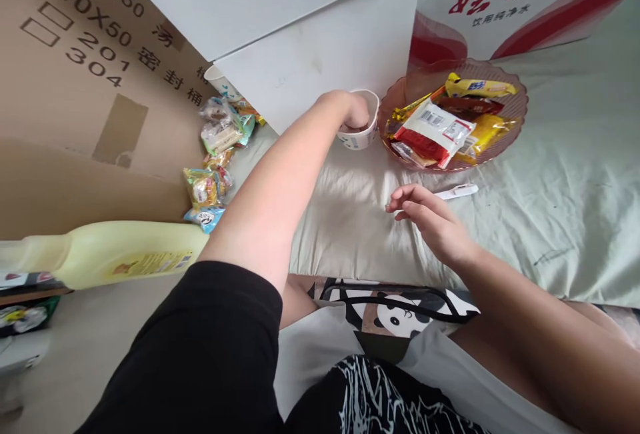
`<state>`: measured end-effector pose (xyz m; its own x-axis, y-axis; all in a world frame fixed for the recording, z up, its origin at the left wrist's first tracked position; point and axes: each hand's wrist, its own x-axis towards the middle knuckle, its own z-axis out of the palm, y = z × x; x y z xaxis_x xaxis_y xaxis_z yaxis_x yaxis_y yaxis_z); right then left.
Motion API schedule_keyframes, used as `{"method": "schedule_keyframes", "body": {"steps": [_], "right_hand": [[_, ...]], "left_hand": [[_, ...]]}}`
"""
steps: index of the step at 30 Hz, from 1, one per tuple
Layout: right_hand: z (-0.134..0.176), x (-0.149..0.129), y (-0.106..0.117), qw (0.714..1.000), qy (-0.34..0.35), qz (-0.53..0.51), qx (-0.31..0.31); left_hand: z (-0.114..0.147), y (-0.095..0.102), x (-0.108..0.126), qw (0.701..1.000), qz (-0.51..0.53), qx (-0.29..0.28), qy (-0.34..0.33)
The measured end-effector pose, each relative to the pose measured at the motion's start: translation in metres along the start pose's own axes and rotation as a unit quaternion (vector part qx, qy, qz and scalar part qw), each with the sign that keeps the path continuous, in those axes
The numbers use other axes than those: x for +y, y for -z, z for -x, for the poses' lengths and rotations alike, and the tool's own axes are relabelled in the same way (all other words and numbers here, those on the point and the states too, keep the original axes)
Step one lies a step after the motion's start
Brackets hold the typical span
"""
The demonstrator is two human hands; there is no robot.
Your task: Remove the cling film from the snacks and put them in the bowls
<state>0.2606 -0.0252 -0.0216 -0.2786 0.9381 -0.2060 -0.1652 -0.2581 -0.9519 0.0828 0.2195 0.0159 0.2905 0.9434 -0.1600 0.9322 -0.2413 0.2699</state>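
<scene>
My left hand (357, 111) reaches down into a white paper cup (358, 140) with a small printed pattern. Its fingers are hidden inside the cup, so what they touch does not show. To the right of the cup stands a pink ribbed plastic bowl (520, 111) full of wrapped snacks, among them a red and white packet (436, 129) and a yellow packet (480, 87). My right hand (433, 221) hovers in front of the bowl, fingers loosely bent and apart, holding nothing visible. Just behind it lies a white, slim tool (457, 192), partly covered by the hand.
Several wrapped snacks (220, 134) lie at the left beside a brown carton (75, 154), with another paper cup (223, 82) behind them. A pale yellow bottle (135, 251) lies nearer me. White boxes (320, 54) stand along the back of the pale green cloth (565, 234).
</scene>
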Motion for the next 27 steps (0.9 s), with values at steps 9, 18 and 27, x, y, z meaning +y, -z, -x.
{"method": "schedule_keyframes", "body": {"steps": [9,18,27], "right_hand": [[0.002,0.008,-0.002,0.999,-0.036,0.028,0.027],[-0.002,0.014,-0.011,0.994,-0.023,0.093,0.047],[0.007,-0.003,0.031,0.807,0.194,0.546,0.113]], "left_hand": [[0.157,0.068,-0.079,0.956,0.039,0.268,0.113],[0.284,0.040,-0.193,0.888,-0.066,0.155,0.428],[0.283,0.058,-0.133,0.903,-0.059,0.270,0.328]]}}
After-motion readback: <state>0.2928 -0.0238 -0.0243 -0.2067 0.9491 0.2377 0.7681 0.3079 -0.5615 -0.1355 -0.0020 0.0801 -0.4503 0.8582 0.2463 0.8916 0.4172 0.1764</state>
